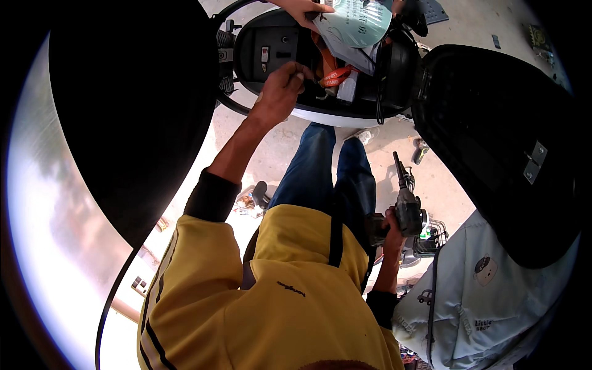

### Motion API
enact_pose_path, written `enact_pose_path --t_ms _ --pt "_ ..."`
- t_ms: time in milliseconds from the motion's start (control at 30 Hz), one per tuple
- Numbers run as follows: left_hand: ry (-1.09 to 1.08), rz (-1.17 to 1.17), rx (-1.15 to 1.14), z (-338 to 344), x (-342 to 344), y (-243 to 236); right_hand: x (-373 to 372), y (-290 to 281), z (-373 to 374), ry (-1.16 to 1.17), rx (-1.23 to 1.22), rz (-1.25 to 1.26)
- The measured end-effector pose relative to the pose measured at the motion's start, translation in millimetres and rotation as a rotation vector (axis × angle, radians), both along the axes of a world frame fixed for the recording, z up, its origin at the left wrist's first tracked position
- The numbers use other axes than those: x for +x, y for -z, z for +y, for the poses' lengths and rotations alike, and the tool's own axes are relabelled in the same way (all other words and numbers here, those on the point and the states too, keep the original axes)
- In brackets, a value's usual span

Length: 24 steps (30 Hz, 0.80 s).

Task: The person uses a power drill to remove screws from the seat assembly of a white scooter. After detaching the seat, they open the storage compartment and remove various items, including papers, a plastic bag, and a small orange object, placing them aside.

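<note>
My left hand (282, 92) is over the near edge of a scooter's storage compartment (253, 71), its fingers curled together in a pinch. Whatever the fingertips may hold is too small to make out. Beside them inside the compartment lie an orange strap (335, 76) and a pale box-like item (347, 88). My right hand (392, 231) grips a cordless drill (407, 209), held low by my right leg with its long bit aimed away from me. Another person's hand (302, 11) holds a pale teal printed packet (357, 23) above the compartment.
The scooter's raised seat (481, 142) stands open at the right. Below it hangs a pale quilted cover (487, 302) with cartoon prints. A large dark panel (135, 111) fills the left. Another tool (420, 150) and a wire basket (435, 240) are on the concrete floor.
</note>
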<state>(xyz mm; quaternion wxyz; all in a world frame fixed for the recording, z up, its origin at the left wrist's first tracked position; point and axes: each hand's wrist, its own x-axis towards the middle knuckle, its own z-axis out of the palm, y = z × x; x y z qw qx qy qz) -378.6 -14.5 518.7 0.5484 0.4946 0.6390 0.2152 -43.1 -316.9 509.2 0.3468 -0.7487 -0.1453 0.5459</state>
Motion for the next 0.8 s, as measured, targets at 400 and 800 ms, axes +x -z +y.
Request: enact_pose_path --t_ms 400,800 --pt "-0.392 -0.608 -0.704 -55.3 -19.1 66.8 -1.3 7.4 -8.0 -0.061 0.015 -0.046" --pt "-0.356 -0.921 -0.805 -65.8 -15.3 70.8 -36.1 2.0 -31.3 0.015 -0.021 -0.092"
